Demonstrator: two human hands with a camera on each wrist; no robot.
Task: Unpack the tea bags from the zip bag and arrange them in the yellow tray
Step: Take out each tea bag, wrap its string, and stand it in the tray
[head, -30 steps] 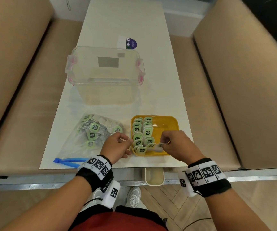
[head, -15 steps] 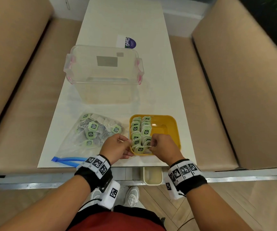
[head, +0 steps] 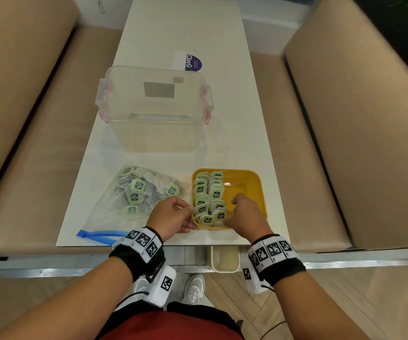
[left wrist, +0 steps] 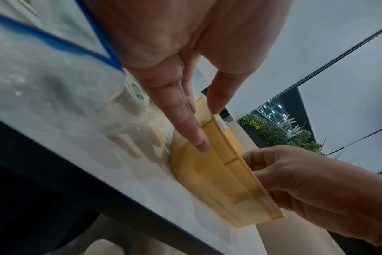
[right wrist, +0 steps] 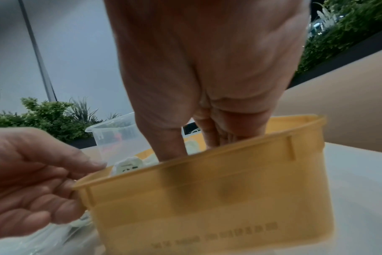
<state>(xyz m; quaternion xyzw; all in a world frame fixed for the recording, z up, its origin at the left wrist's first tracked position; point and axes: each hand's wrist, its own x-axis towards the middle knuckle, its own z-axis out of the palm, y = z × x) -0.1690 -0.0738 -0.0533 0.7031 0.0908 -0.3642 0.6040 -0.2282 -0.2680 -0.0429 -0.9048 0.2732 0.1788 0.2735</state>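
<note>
left wrist: thumb [left wrist: 216, 96] atop tray rim [left wrist: 227, 150]

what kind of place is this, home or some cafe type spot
Probably a cafe or lounge booth, not a home: a long white table between two tan cushioned benches, with planter greenery behind.

A long white table [head: 185, 28] runs away between two tan benches. On it, nearest the person, a yellow tray [head: 247, 182] sits at the front edge, just beside a clear zip bag [head: 114, 204] with a blue seal. Behind them stands a clear plastic box [head: 154, 114] with pink clips, then a purple-and-white sticker [head: 188, 62].
</note>
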